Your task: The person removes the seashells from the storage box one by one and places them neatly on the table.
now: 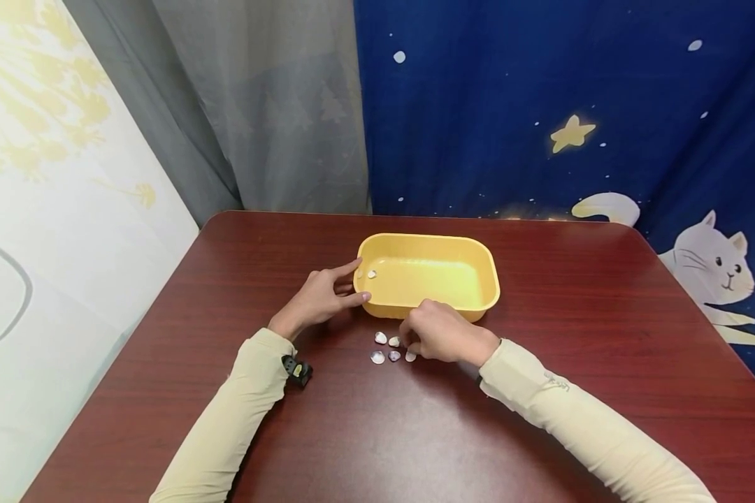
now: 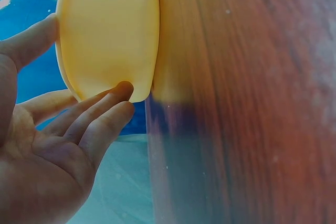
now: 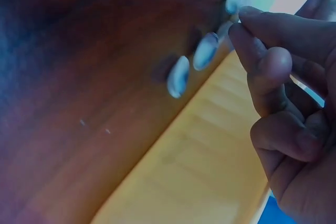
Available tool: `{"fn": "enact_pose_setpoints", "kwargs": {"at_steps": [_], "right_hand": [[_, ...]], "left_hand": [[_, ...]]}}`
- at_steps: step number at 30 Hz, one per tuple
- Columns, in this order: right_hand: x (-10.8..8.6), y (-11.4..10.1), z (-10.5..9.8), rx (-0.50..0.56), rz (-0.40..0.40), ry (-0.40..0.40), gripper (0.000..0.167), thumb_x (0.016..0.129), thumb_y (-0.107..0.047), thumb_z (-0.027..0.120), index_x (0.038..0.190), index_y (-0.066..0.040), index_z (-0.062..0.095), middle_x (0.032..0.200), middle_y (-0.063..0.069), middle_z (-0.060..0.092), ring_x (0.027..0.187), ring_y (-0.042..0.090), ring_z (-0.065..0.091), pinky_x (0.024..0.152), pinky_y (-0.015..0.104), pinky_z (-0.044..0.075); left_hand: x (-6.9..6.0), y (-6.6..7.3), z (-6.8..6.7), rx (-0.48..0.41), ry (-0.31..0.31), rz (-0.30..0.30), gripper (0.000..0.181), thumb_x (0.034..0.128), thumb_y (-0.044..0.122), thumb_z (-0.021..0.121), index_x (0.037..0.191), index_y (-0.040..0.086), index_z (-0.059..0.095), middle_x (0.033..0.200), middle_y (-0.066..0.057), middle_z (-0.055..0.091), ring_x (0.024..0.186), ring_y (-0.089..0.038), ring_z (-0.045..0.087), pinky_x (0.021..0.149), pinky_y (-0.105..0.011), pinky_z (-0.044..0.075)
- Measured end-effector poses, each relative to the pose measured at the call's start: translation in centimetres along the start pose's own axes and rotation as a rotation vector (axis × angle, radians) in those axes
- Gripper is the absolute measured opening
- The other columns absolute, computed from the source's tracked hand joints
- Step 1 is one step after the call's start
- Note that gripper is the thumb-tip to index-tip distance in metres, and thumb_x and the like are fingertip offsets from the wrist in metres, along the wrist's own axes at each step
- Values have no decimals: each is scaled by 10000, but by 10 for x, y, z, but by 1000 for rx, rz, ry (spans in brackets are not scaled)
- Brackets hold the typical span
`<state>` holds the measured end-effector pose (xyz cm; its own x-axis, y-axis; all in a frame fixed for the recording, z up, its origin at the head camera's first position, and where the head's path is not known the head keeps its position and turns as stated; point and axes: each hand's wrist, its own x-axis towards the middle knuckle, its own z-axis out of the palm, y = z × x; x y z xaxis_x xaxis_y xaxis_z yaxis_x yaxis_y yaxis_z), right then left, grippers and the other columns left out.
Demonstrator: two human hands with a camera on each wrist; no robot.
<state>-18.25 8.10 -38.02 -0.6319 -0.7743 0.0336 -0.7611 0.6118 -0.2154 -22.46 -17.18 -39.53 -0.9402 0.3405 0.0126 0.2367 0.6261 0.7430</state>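
The left hand (image 1: 319, 297) is at the left end of a yellow plastic basin (image 1: 492, 293). Its thumb and extended fingers touch the rim and end wall, also seen in the left wrist view. In front of the basin, the right hand (image 1: 443, 334) reaches down to a small group of shells, fingers curled, with thumb and index fingertips together at a shell (image 3: 223, 30) they largely hide. Around those fingertips lie pale shells, including a shell (image 1: 380, 338), another shell (image 1: 377, 357) and a purplish shell (image 1: 394, 356). Inside the basin, near its left end, sits one small shell (image 1: 372, 274).
Everything rests on a reddish-brown wooden table (image 1: 327, 440). Behind it hang a grey curtain (image 1: 289, 105) and a blue curtain (image 1: 478, 84). A white patterned sheet (image 1: 50, 244) is at the left. A small black device (image 1: 298, 370) is strapped at the left wrist.
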Motion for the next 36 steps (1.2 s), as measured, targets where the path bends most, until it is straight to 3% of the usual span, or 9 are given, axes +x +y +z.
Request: {"fn": "enact_pose_setpoints", "kwargs": {"at_steps": [9,13,19,24,30,36], "right_hand": [[6,1,-21,-33,-12,25,91,781,-116,824,740,-184,779,665,-95,694,622,66,586,586,258,520],[11,2,-32,-17,-31,9,94,794,-106,812,749,-179,773,677,-110,691,638,45,591,623,248,531],[16,9,-52,19,-87,-13,72,808,-100,800,789,-168,787,743,-101,731,742,117,686,702,277,565],[23,17,-68,23,-103,19,81,809,-95,803,784,-169,783,747,-102,737,735,87,678,716,283,569],[46,25,-77,-8,-113,-11,87,807,-52,778,771,-130,771,751,-45,738,741,157,682,710,302,564],[83,36,-66,-34,-88,-78,97,802,-34,746,770,-120,779,742,-37,732,703,120,638,685,267,552]], "left_hand": [[0,-1,-1,-12,-5,11,800,882,386,771,1551,151,401,1437,-177,584,1233,-237,657,1017,-379,540],[0,-2,-1,-34,-5,3,801,881,387,772,1553,164,398,1455,-175,568,1240,-238,652,1018,-375,537],[0,-1,0,-57,-14,-5,803,882,369,775,1556,162,391,1469,-180,552,1244,-237,647,1008,-370,541],[1,1,0,-58,-18,0,809,877,367,780,1554,148,394,1469,-184,551,1242,-235,647,1009,-372,540],[0,1,-2,-40,-14,-7,808,879,380,776,1555,159,392,1485,-161,540,1246,-228,646,1007,-367,542],[0,0,0,-29,-8,7,807,878,388,774,1548,135,402,1435,-155,590,1236,-215,655,1014,-373,542]]}}
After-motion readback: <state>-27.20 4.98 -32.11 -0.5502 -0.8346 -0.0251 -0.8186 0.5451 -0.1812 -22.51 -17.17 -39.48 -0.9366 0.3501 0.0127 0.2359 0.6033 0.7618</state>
